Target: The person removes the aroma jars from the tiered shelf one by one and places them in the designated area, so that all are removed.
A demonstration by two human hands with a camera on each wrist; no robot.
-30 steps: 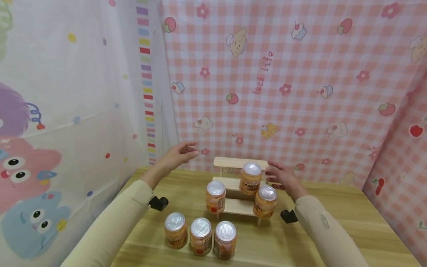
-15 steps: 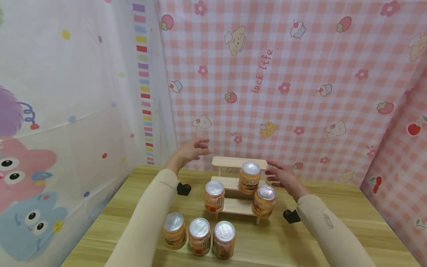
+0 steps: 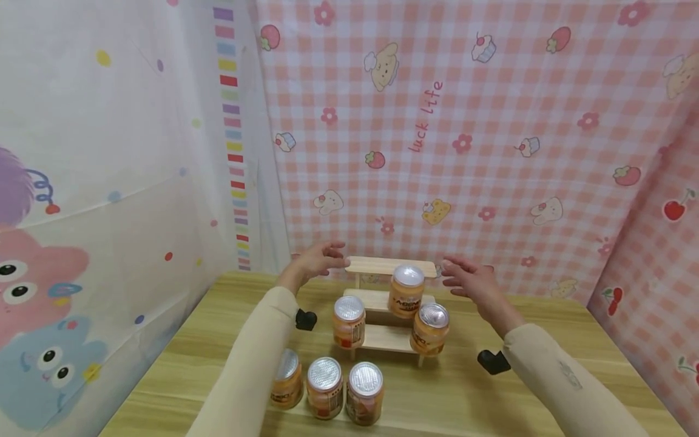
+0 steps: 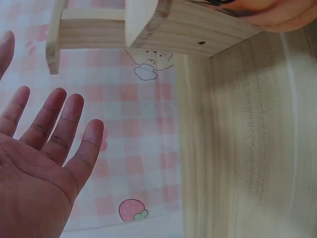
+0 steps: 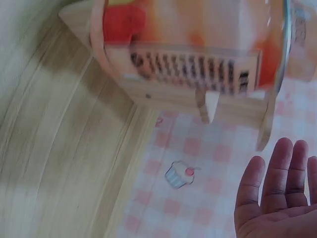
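Note:
A small stepped wooden rack (image 3: pixel 390 266) stands on the table. One canned-fruit jar with a silver lid (image 3: pixel 406 294) sits on its middle step, towards the right. The lowest step bears a left jar (image 3: pixel 349 328) and a right jar (image 3: pixel 429 334). At the left end of the top board is my left hand (image 3: pixel 318 261), fingers extended, holding nothing; the left wrist view shows its palm beside the rack's end (image 4: pixel 143 29). My right hand (image 3: pixel 476 286) is spread just off the rack's right end, also holding nothing. In the right wrist view a jar (image 5: pixel 193 44) looms close.
Three more jars stand in a row on the table in front: a left one (image 3: pixel 286 388) partly behind my left sleeve, a middle one (image 3: pixel 324 391) and a right one (image 3: pixel 364 397). A pink checked cloth (image 3: pixel 513 182) hangs close behind the rack.
My left hand has moved right, up to the rack's top left end. My right hand has drawn slightly away to the right. The jars and rack stay in place.

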